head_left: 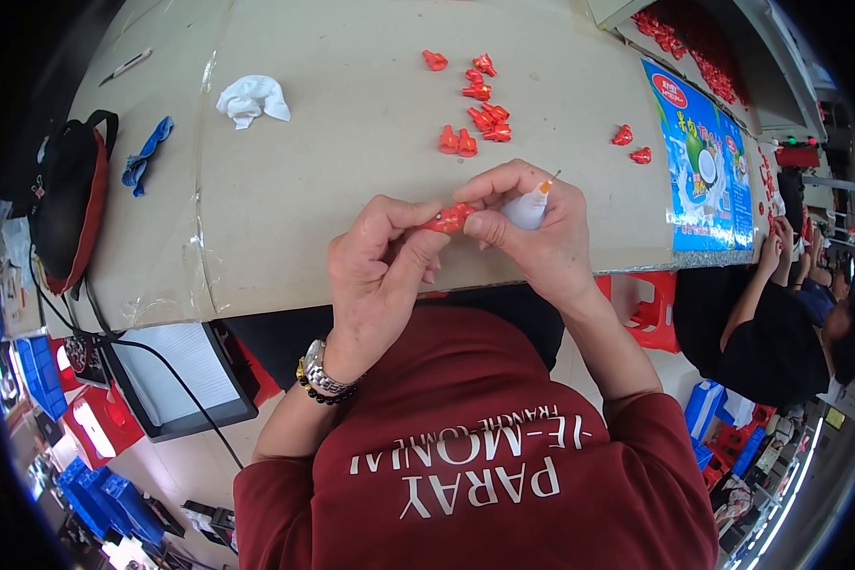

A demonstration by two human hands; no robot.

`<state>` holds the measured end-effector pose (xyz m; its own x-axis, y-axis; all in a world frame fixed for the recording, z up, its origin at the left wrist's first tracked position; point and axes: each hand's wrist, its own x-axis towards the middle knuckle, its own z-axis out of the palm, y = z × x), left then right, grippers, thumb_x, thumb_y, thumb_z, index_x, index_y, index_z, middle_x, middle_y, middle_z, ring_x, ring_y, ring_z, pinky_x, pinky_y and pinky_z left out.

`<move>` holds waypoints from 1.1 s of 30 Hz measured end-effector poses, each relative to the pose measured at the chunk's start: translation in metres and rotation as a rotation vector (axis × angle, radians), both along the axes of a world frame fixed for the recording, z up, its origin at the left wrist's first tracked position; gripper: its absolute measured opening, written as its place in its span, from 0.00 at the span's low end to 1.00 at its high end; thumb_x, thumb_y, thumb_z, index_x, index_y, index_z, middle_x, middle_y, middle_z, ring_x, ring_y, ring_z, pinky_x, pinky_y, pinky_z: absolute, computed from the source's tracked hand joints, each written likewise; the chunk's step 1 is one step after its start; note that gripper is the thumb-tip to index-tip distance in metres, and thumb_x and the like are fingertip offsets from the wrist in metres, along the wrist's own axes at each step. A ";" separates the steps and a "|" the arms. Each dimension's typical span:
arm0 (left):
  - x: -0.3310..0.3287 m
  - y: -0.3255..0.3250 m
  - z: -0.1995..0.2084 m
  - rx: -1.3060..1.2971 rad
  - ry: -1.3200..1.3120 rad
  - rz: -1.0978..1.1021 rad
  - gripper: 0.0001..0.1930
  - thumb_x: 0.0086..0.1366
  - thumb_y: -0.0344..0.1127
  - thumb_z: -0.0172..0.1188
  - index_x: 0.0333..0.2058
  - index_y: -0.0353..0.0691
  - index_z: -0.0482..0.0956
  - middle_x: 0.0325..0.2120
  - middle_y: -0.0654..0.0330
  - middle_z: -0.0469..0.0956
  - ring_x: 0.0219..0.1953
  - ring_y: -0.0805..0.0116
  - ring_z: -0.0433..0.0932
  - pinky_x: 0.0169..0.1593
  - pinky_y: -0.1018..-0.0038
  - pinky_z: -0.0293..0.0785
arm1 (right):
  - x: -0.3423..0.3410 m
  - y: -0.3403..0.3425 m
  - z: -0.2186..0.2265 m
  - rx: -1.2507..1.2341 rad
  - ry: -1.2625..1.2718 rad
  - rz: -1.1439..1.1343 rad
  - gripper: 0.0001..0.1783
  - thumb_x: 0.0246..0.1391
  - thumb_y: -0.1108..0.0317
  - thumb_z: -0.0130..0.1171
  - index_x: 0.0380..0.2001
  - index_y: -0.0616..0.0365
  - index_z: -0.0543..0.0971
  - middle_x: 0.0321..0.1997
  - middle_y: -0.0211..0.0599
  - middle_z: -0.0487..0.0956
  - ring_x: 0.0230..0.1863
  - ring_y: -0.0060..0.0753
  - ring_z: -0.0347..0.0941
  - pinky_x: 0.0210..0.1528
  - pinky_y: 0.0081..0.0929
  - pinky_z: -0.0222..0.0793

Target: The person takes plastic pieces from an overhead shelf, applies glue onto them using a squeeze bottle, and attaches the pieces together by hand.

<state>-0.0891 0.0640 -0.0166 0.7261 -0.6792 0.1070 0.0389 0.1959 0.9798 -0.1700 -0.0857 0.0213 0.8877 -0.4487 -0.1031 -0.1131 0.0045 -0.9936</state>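
Over the near edge of the table, both hands meet around a small, glossy red figure-like piece (449, 218). My left hand (380, 261) pinches one end of it between thumb and fingers. The thumb and fingertips of my right hand (546, 233) are on its other end. Tucked in that right hand is a small white squeeze bottle (525, 211) with an orange collar and a thin needle tip pointing up and away. Farther out on the table lie several similar red pieces (477, 92), and two more (640, 155) sit to the right.
A crumpled white tissue (254, 99), a blue cloth strip (146, 157), a pen-like tool (125, 66) and a black-and-red bag (71, 204) lie on the left. A blue printed sheet (701, 161) covers the table's right part. Beyond it, a co-worker (769, 313) sits at the right.
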 end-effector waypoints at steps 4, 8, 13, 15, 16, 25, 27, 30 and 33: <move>-0.001 -0.001 0.002 -0.002 0.068 -0.005 0.06 0.64 0.25 0.56 0.39 0.31 0.74 0.26 0.62 0.79 0.23 0.83 0.72 0.26 0.85 0.70 | -0.001 0.000 0.002 0.046 0.027 0.002 0.09 0.48 0.78 0.65 0.34 0.62 0.79 0.31 0.30 0.80 0.34 0.18 0.75 0.39 0.19 0.72; 0.000 -0.001 0.007 0.077 0.123 -0.021 0.07 0.64 0.26 0.56 0.40 0.31 0.74 0.27 0.61 0.79 0.23 0.84 0.72 0.26 0.86 0.70 | -0.001 -0.001 0.000 0.003 0.022 0.007 0.08 0.48 0.78 0.64 0.34 0.63 0.78 0.30 0.30 0.79 0.32 0.17 0.74 0.35 0.16 0.70; 0.002 0.000 0.006 0.094 0.101 -0.059 0.07 0.64 0.27 0.57 0.40 0.31 0.74 0.26 0.62 0.78 0.22 0.84 0.71 0.24 0.86 0.69 | 0.000 -0.003 -0.002 -0.078 -0.003 0.027 0.07 0.47 0.78 0.65 0.32 0.63 0.79 0.30 0.29 0.78 0.31 0.16 0.72 0.33 0.15 0.68; 0.002 0.001 0.003 0.086 0.057 -0.056 0.06 0.64 0.26 0.57 0.39 0.32 0.75 0.25 0.62 0.78 0.22 0.84 0.71 0.24 0.85 0.69 | -0.001 -0.004 -0.004 -0.084 -0.010 0.057 0.07 0.46 0.78 0.66 0.30 0.62 0.79 0.29 0.28 0.78 0.31 0.16 0.71 0.34 0.16 0.67; 0.002 0.001 0.002 0.076 0.014 -0.052 0.05 0.63 0.25 0.57 0.38 0.32 0.75 0.25 0.63 0.78 0.22 0.84 0.72 0.24 0.85 0.69 | -0.001 -0.004 -0.004 -0.083 -0.011 0.058 0.07 0.46 0.78 0.66 0.30 0.62 0.79 0.29 0.28 0.78 0.31 0.16 0.71 0.34 0.16 0.67; 0.003 -0.001 0.002 0.056 -0.222 -0.010 0.05 0.62 0.22 0.56 0.37 0.33 0.76 0.25 0.62 0.79 0.21 0.82 0.73 0.23 0.84 0.70 | 0.000 -0.004 -0.007 -0.147 -0.082 0.060 0.06 0.43 0.81 0.66 0.27 0.63 0.79 0.26 0.32 0.80 0.30 0.19 0.74 0.33 0.19 0.70; 0.002 -0.001 0.004 0.061 -0.091 -0.021 0.05 0.63 0.23 0.56 0.38 0.32 0.76 0.25 0.62 0.79 0.21 0.83 0.72 0.23 0.85 0.69 | 0.001 -0.006 -0.006 -0.245 -0.140 0.084 0.06 0.42 0.81 0.66 0.26 0.62 0.80 0.26 0.32 0.79 0.29 0.23 0.75 0.31 0.20 0.70; 0.004 0.001 0.008 0.077 0.101 -0.067 0.07 0.64 0.26 0.56 0.40 0.32 0.75 0.26 0.62 0.79 0.20 0.84 0.71 0.23 0.86 0.69 | 0.002 -0.008 -0.002 -0.428 -0.226 0.108 0.07 0.42 0.81 0.65 0.26 0.60 0.80 0.25 0.32 0.79 0.28 0.25 0.75 0.30 0.21 0.70; 0.009 0.005 0.013 0.113 0.179 -0.128 0.08 0.66 0.28 0.55 0.41 0.31 0.75 0.26 0.62 0.79 0.19 0.84 0.69 0.21 0.86 0.67 | 0.004 -0.017 -0.005 -0.718 -0.396 0.192 0.07 0.42 0.81 0.63 0.27 0.60 0.80 0.25 0.32 0.78 0.27 0.26 0.75 0.28 0.21 0.70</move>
<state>-0.0796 0.0690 -0.0036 0.6338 -0.7674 -0.0968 0.2309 0.0682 0.9706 -0.1655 -0.1030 0.0159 0.8658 -0.1239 0.4849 0.3101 -0.6277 -0.7140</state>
